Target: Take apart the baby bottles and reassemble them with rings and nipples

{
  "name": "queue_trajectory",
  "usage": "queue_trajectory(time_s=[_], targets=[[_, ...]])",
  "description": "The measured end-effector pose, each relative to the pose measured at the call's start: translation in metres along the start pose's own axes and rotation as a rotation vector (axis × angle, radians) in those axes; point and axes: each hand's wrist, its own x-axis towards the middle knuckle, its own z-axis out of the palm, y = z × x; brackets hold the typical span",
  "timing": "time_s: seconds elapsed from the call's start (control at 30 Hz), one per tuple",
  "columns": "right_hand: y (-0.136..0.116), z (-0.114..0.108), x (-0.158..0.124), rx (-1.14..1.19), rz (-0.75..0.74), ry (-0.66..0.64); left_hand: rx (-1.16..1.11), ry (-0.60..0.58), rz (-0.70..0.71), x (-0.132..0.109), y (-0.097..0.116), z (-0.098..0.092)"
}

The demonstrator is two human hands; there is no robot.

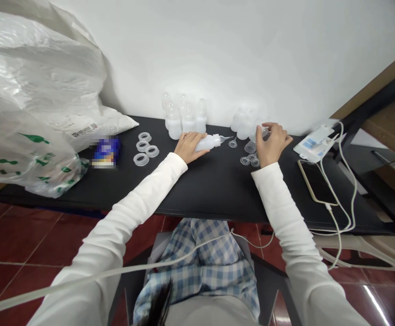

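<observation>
My left hand [191, 146] is wrapped around a white plastic bottle [208, 143], tipped on its side with its neck toward the right. A clear pointed teat-like piece [223, 139] sits at the bottle's mouth. Pinched between the thumb and fingers of my right hand [272, 141] is a clear plastic cap [264, 131], partly hidden by the fingers. Another clear cap [250, 146] lies just left of that hand. Several clear teat-like pieces [245, 160] rest below it, and a single one [233, 142] lies nearer the bottle.
Several capped bottles [174, 124] stand by the wall, with more white bottles [244, 120] to their right. Several translucent rings [141, 159] lie at left, near a blurred blue packet [106, 153] and plastic bags [37, 81]. A phone [316, 182] with cables lies at right.
</observation>
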Motion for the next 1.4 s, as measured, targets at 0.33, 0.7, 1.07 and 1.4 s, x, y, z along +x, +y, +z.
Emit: queue_trajectory(time_s=[0.33,0.7,1.07,1.4], targets=[[-0.028,0.021,-0.029,0.596,-0.134,-0.251,-0.117,-0.073,0.073,0.0,0.008,-0.006],[-0.028,0.036,-0.042,0.621,-0.172,-0.335,-0.852,-0.327,-0.154,0.003,0.012,-0.004],[-0.031,0.033,-0.036,0.633,-0.203,-0.497,-0.258,-0.116,0.16,-0.008,0.01,0.009],[-0.031,0.046,-0.046,0.613,0.247,-0.547,-0.077,-0.109,0.225,-0.003,0.014,-0.002]])
